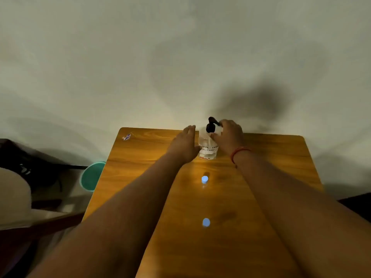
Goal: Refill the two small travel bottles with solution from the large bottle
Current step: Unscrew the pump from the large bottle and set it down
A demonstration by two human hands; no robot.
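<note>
Large bottle (208, 143), clear, black pump top, upright at the table's (271, 157) far edge. Left hand (185, 144) flat, fingers straight, against its side, likely steadying. Right hand (227, 137) curled around the pump neck, probably to unscrew it. 2 small travel bottles (204, 179) (206, 222), pale caps on, stand in line toward the near edge, untouched; refilling not begun.

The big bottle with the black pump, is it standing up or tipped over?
Standing up. The large bottle sits base-down on the table, black pump on top, with the left hand and right hand at its sides.
</note>
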